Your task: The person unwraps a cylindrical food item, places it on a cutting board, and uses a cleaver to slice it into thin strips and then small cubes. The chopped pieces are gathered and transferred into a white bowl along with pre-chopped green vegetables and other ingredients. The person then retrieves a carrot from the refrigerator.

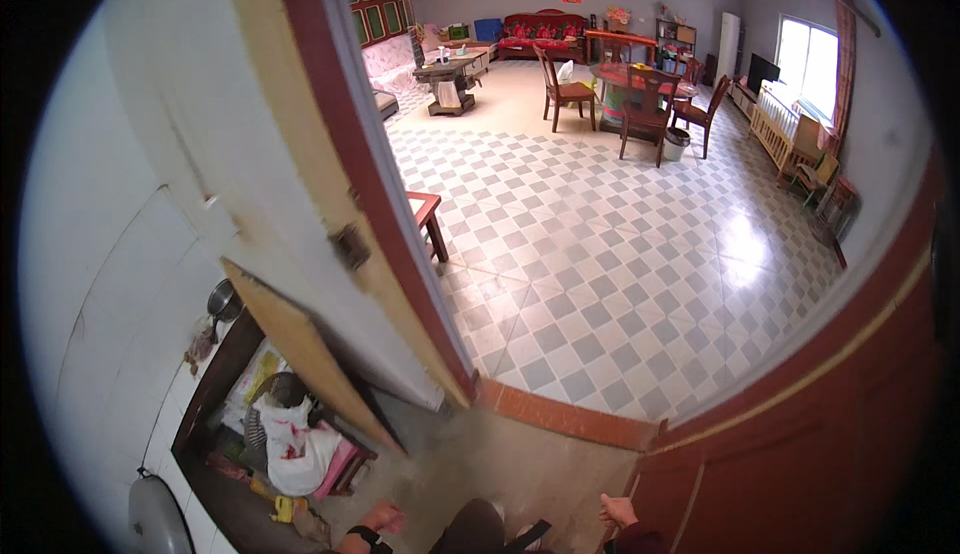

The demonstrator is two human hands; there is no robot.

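My left hand (384, 516) hangs low in the view, its fingers curled and nothing visible in it. A dark band sits on that wrist. To its left, a white plastic bag (296, 449) with red marks rests on a small low stool, beside a yellow container (283, 509). My right hand (618, 510) is also curled with nothing seen in it, close to the red-brown door (757, 479). Between my hands show a dark trouser knee (476, 525) and part of a shoe. A brick-red threshold (566, 413) crosses the doorway before me.
A wooden board (311, 351) leans left of the door frame (341, 141). A wok lid (157, 516) hangs on the tiled wall. Beyond the threshold, checkered floor tiles (585, 254) lead to dining chairs (649, 108), a round table, a bin (676, 145) and a red sofa (541, 33).
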